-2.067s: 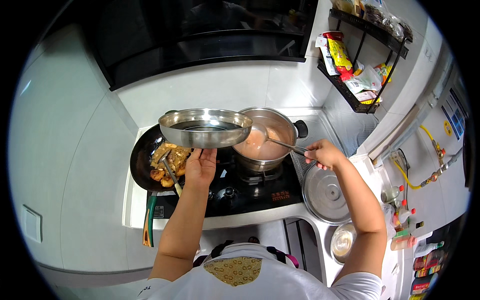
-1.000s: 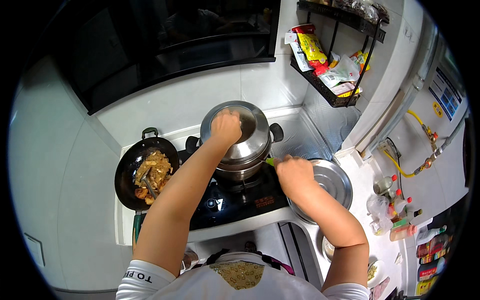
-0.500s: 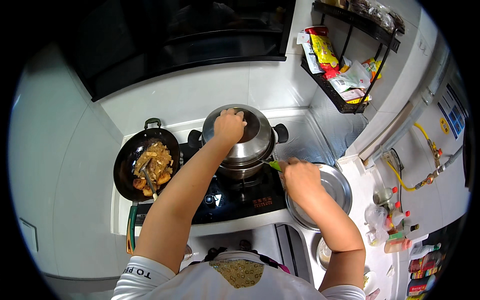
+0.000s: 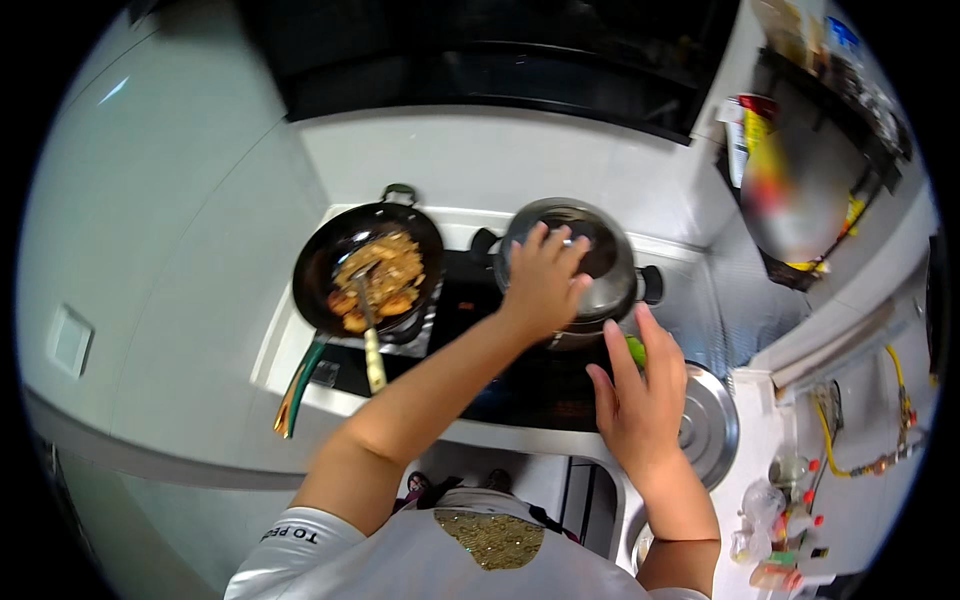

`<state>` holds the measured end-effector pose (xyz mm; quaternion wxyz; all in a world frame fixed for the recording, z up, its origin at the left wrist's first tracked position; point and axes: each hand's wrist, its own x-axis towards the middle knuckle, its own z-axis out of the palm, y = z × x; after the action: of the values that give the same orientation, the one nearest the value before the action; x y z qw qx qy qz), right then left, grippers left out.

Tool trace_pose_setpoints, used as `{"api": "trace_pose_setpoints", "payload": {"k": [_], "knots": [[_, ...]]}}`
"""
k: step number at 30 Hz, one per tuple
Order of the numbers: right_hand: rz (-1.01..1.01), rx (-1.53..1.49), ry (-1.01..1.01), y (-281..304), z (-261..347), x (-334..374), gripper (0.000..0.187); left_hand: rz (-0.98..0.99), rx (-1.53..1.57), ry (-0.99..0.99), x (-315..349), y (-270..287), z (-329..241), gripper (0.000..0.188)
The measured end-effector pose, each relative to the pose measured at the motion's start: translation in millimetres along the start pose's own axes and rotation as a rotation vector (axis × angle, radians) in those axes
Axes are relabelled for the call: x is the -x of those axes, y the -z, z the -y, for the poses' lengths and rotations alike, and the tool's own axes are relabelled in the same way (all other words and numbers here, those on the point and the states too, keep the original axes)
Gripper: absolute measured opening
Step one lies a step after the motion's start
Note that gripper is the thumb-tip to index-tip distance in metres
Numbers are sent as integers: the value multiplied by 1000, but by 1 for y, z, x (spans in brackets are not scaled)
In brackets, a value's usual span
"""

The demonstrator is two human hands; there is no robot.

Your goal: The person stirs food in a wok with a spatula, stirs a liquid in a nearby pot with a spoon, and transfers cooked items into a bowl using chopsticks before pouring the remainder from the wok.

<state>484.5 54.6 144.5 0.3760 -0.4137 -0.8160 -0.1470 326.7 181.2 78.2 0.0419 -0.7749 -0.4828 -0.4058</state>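
Observation:
My left hand (image 4: 543,287) is over the domed steel lid (image 4: 612,245) of the pot on the right burner. Its fingers are spread and hold nothing; whether they touch the lid I cannot tell. Right of the pot (image 4: 575,341), my right hand (image 4: 648,405) points upward with fingers apart. Behind those fingers shows part of a bright green handle (image 4: 636,350), its kind hidden. On the left burner, a black wok (image 4: 318,262) holds browned, chunky food (image 4: 392,265). A spatula (image 4: 373,355) with a pale handle rests in it.
The wok's green handle (image 4: 297,392) juts over the counter's front edge. Right of the hob (image 4: 480,400) lies a round steel lid or tray (image 4: 716,428). Bottles (image 4: 790,470) stand farther right. A rack (image 4: 790,270) hangs upper right, partly blurred, and a dark hood (image 4: 480,70) overhangs the back.
My left hand has loosened from the lid's top and spread its fingers. My right hand has let go of the green handle and opened. The whole view has shifted.

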Motion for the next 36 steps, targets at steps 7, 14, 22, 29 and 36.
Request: {"api": "trace_pose_setpoints", "payload": {"k": [7, 14, 22, 29, 36], "knots": [[-74, -396, 96, -75, 78, 32, 34, 22, 109, 113, 123, 118, 8, 45], [333, -483, -118, -154, 172, 14, 47, -10, -100, 357, 201, 229, 83, 42], [687, -4, -119, -218, 239, -34, 60, 374, -112, 598, 270, 256, 164, 70], [625, 17, -219, -223, 239, -47, 48, 576, -7, 603, 279, 267, 177, 75], [671, -447, -400, -210, 237, -57, 46, 595, -59, 572, 278, 263, 181, 78]]}}
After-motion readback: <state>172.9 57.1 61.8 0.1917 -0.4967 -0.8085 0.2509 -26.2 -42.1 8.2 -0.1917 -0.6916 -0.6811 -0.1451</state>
